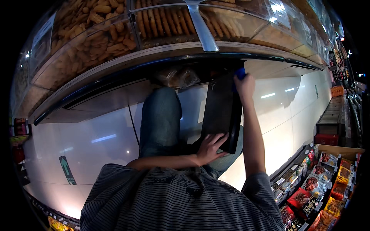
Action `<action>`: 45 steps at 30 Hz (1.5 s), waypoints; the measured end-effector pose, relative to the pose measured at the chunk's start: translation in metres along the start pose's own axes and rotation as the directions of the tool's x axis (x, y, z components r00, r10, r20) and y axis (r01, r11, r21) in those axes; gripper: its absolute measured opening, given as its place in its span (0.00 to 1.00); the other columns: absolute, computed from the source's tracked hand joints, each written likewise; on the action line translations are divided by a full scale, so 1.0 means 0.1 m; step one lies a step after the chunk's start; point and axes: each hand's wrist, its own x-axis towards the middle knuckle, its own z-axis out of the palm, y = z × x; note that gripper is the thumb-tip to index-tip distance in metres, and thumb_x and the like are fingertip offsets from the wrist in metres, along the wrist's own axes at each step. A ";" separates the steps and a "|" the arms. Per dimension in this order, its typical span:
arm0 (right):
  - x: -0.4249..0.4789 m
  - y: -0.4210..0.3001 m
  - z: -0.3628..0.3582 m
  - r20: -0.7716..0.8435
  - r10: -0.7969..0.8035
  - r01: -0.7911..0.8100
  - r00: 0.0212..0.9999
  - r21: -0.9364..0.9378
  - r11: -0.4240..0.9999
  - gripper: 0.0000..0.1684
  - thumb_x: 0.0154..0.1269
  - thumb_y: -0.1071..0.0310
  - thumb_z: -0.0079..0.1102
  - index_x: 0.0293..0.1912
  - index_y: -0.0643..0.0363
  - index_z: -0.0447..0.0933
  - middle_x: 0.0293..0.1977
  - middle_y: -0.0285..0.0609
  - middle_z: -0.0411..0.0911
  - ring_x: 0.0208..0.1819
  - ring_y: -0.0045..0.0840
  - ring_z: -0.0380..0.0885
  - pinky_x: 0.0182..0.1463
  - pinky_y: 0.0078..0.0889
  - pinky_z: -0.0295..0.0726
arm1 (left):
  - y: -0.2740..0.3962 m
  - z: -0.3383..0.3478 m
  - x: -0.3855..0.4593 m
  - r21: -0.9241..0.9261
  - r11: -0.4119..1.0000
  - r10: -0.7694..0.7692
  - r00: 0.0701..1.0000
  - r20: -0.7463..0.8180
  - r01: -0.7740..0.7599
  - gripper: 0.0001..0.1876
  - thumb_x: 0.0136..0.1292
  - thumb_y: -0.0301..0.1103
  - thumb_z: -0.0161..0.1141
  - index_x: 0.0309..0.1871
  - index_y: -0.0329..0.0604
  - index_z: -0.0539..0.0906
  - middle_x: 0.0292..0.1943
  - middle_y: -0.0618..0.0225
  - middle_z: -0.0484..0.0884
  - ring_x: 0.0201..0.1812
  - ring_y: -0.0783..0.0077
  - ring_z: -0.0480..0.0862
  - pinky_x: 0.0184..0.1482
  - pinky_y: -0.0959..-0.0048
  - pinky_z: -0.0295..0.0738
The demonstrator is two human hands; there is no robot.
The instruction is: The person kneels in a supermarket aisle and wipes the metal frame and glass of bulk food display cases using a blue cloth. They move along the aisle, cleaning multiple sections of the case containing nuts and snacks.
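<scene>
A dark flat panel (218, 106), perhaps a drawer or cupboard front, stands out from under the display counter in front of me. My left hand (212, 148) is at its near end, fingers spread over the face and thumb by the edge. My right hand (245, 85) grips a blue cloth or sponge (239, 74) against the panel's far right edge. The fingers partly cover the blue thing, so its full shape is hidden. Clear plastic bags (185, 78) lie in the dark space under the counter, left of the panel.
Overhead, clear bins hold peanuts (101, 43) and stick-shaped snacks (164, 21); a metal scoop handle (203, 31) overhangs the rim. A dark rail (173, 59) runs along the counter. My bent knee (162, 115) is close to the panel. Packaged food (312, 184) fills a display at lower right.
</scene>
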 end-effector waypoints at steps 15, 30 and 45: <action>-0.16 -0.18 -0.14 -0.002 -0.006 0.006 1.000 -0.084 0.996 0.18 0.49 0.58 0.62 0.27 0.66 0.73 0.28 0.56 0.76 0.33 0.48 0.76 0.38 0.45 0.75 | -0.04 -0.03 0.01 -0.014 0.999 0.053 0.999 -0.008 -0.053 0.38 0.43 0.39 0.69 0.60 0.39 0.69 0.46 0.59 0.71 0.45 0.60 0.74 0.50 0.64 0.67; -0.23 -0.19 -0.19 0.093 0.069 -0.056 0.993 -0.130 0.990 0.21 0.49 0.54 0.63 0.28 0.64 0.74 0.27 0.55 0.77 0.32 0.46 0.78 0.37 0.44 0.77 | -0.07 -0.10 0.03 0.005 0.998 0.063 0.997 -0.055 -0.063 0.37 0.42 0.39 0.69 0.59 0.39 0.70 0.45 0.61 0.73 0.44 0.60 0.74 0.50 0.64 0.67; 0.28 -0.13 0.13 0.050 -0.008 0.014 0.999 -0.134 0.991 0.19 0.50 0.55 0.63 0.28 0.64 0.75 0.28 0.55 0.78 0.34 0.46 0.78 0.38 0.42 0.77 | -0.11 -0.12 0.02 -0.062 0.993 0.105 0.994 0.001 -0.105 0.37 0.42 0.39 0.69 0.58 0.36 0.71 0.44 0.60 0.72 0.44 0.58 0.74 0.48 0.63 0.68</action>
